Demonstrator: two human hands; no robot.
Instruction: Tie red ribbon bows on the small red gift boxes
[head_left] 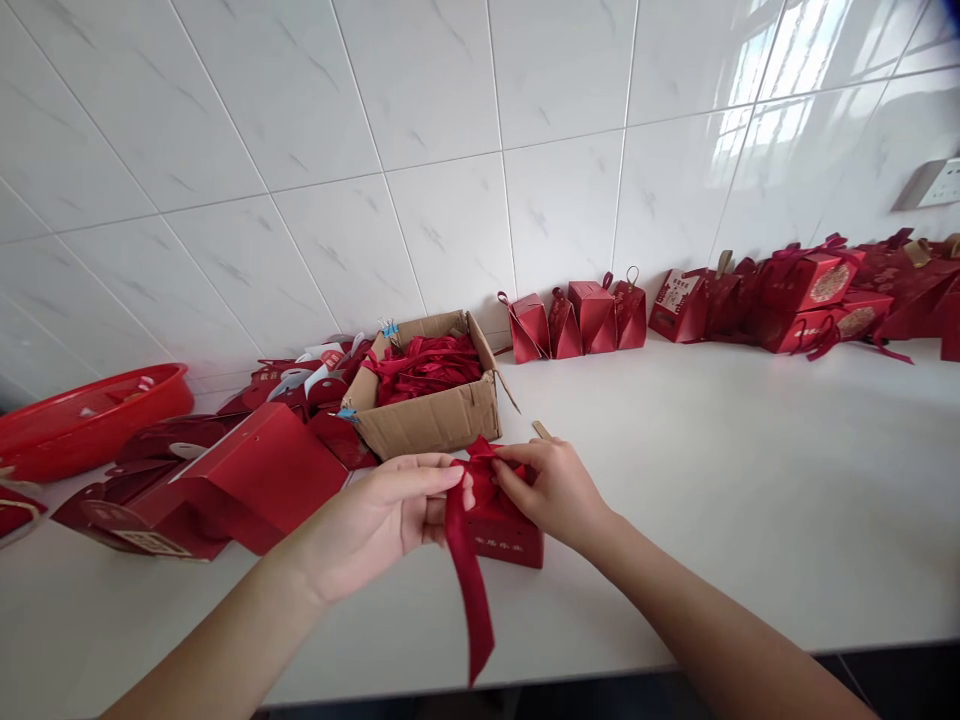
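Note:
A small red box [510, 540] with pale lettering on its front stands on the white table between my hands. Dark red ribbon [469, 590] runs across its top, and one long tail hangs down in front of it. My left hand [394, 510] pinches this ribbon between thumb and fingers at the box's left side. On the right, my right hand [551, 490] pinches the ribbon at the top of the box with thumb and forefinger. Part of the box top is hidden by my fingers.
Behind my hands a cardboard box [427, 425] holds many red ribbons. Flat and folded red boxes [262, 470] lie to the left, beside a red basin [97, 420]. Finished-looking red boxes [596, 315] line the tiled wall, with more [814, 280] at the far right.

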